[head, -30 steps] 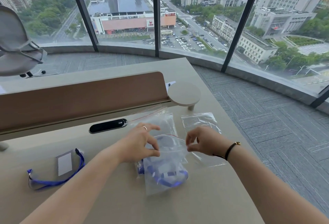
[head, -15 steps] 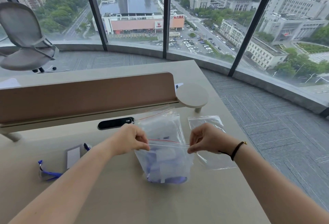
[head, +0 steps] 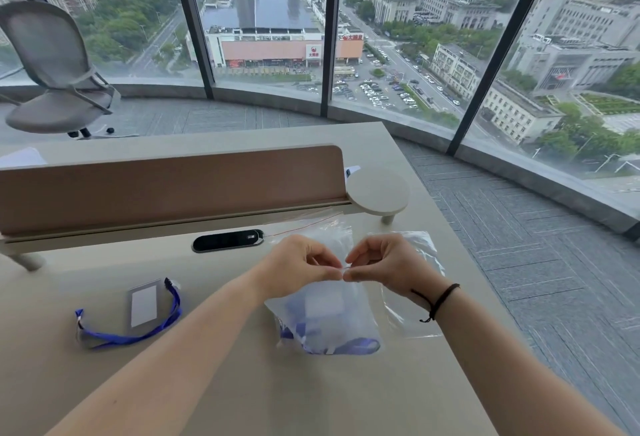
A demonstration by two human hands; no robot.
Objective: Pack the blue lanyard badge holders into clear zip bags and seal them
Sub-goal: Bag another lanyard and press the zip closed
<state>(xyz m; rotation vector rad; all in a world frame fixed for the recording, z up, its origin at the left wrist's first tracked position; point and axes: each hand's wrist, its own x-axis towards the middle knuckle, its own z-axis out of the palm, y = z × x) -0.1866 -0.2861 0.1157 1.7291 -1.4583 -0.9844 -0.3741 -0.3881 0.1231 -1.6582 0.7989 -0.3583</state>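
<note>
Sealing is the step in hand, judged from the grip: both hands pinch the zip strip of the filled bag (head: 325,317) at its middle.

Risks:
- The strip may close only in part. Both pinch points sit almost touching at the centre, so the outer ends of the strip, toward 9 and 3 o'clock, are probably not yet pressed.
- Trapped air or the bulk of the lanyards low in the bag could spring the track open again.
- A fold of film caught in the track would leave a gap. Whether the track is mated cannot be told; it is too small and partly hidden.

Hand pose:
- Left hand (head: 298,267): reaches in from 7 o'clock, knuckles up, fingers curled, thumb and forefinger clamped on the strip.
- Right hand (head: 384,267): reaches in from 5 o'clock, mirrors the left, fingers likewise clamped on the strip, fingertips nearly meeting those of the left.

Locations:
- The filled bag hangs from the pinch, its bottom resting on the desk (head: 398,394).
- One blue badge holder (head: 142,311) lies unpacked on the desk at 9 o'clock, well apart from the hands.
- Empty bags (head: 415,297) lie flat just beside the filled one, at 3 o'clock.
</note>
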